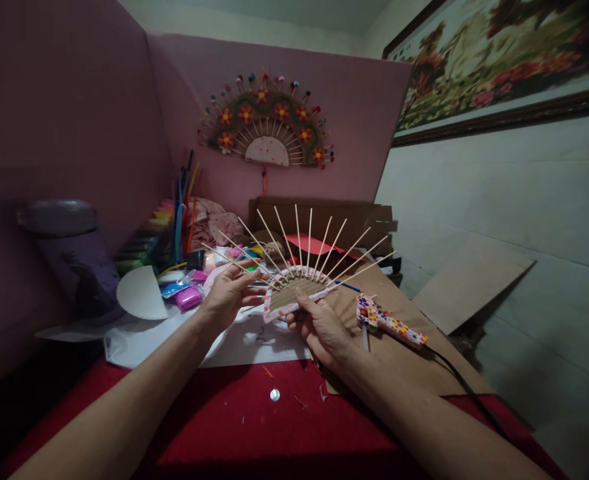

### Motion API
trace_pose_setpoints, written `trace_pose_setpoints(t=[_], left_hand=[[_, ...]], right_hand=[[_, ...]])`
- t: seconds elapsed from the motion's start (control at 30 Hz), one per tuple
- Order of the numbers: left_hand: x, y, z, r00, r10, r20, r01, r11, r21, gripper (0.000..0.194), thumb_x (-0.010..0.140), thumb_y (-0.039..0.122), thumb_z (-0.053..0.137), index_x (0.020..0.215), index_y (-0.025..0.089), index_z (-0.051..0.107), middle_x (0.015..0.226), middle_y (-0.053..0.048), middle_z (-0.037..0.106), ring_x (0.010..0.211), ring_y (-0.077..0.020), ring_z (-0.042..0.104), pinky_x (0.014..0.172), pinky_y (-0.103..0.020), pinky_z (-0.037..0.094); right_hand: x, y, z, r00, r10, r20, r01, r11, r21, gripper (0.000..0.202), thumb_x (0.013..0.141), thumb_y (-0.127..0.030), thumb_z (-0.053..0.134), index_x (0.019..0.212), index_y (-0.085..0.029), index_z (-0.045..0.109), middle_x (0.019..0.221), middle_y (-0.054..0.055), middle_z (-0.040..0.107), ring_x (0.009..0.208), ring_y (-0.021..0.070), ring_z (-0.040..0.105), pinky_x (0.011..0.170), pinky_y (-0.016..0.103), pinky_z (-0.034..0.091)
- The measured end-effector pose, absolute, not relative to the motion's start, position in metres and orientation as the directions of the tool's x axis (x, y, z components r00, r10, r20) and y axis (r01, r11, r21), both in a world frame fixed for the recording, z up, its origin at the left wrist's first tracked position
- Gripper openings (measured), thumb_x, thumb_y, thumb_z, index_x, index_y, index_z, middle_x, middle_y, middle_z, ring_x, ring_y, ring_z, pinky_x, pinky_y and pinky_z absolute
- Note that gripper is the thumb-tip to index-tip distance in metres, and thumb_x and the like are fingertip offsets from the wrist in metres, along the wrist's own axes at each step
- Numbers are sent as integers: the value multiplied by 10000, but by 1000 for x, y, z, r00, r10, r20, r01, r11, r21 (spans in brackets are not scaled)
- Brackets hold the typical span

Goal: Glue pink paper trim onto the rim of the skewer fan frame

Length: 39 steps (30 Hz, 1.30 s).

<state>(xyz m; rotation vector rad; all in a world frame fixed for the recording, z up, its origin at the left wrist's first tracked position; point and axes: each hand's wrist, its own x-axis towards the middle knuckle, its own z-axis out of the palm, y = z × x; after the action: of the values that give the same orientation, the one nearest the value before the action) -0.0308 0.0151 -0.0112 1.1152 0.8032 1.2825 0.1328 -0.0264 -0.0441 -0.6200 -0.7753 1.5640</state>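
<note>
My right hand (321, 328) grips the lower edge of a half-round cardboard fan base (294, 293), thumb in front and fingers behind. A pink-and-white trim runs round the base. Several thin wooden sticks (298, 237) radiate from its curved edge. At the base's left end is my left hand (231, 293), its fingers apart beside the lowest left sticks; whether they touch these is hard to make out. A flower-patterned glue gun (391, 323) lies right of my right hand, its dark cord trailing toward the table's right edge.
A finished decorated fan (269, 127) hangs on the pink partition (364, 100). Brown cardboard (424, 363) and white paper (144, 340) lie on the red cloth (214, 420). At left stand a purple container (81, 260), a white half-disc (141, 293) and colourful packets (189, 298).
</note>
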Motion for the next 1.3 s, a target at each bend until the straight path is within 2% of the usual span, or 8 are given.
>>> trace_pose_setpoints(t=[0.4, 0.77, 1.3], left_hand=[[-30, 15, -11, 156, 980, 122, -320, -66, 945, 378, 686, 176, 661, 1041, 165, 529, 806, -64, 672, 565, -172, 655, 485, -272, 530], [-30, 15, -10, 153, 981, 121, -319, -67, 946, 369, 687, 174, 658, 1034, 164, 532, 760, -42, 659, 561, -169, 653, 481, -266, 529], [-31, 15, -12, 161, 979, 124, -336, -64, 940, 406, 654, 200, 694, 1027, 166, 538, 765, -50, 668, 571, -181, 660, 480, -274, 535]], right_hand=[[132, -28, -42, -136, 990, 32, -643, -64, -763, 263, 675, -297, 700, 768, -154, 500, 589, 13, 643, 445, 94, 556, 409, 177, 429], [133, -27, -44, -137, 990, 32, -633, -63, -771, 201, 718, -272, 661, 775, -153, 509, 599, 17, 648, 455, 93, 560, 415, 174, 436], [133, -27, -44, -134, 990, 39, -645, -57, -762, 238, 690, -304, 686, 753, -162, 504, 597, 8, 635, 461, 93, 554, 423, 183, 436]])
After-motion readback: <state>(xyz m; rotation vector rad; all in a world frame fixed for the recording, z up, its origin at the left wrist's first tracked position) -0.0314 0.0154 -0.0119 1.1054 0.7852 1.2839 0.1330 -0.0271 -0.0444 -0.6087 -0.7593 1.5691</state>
